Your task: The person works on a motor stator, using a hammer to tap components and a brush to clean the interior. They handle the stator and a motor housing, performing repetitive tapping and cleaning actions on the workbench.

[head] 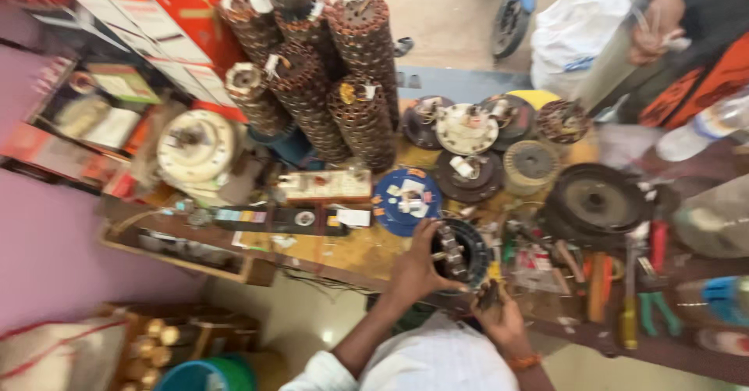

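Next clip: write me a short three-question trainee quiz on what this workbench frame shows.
1. True or false: the left hand grips the dark round motor part.
2. The right hand is: A) below that part's lower edge, B) on the blue disc, C) on the screwdriver.
3. What stands stacked at the back of the bench?

Key: 1 true. 2 A. 3 Columns of copper-wound stators.

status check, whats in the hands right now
Left hand grips round black motor housing at bench edge. Right hand pinches small dark part beside it. Loose hand tools crowd right.
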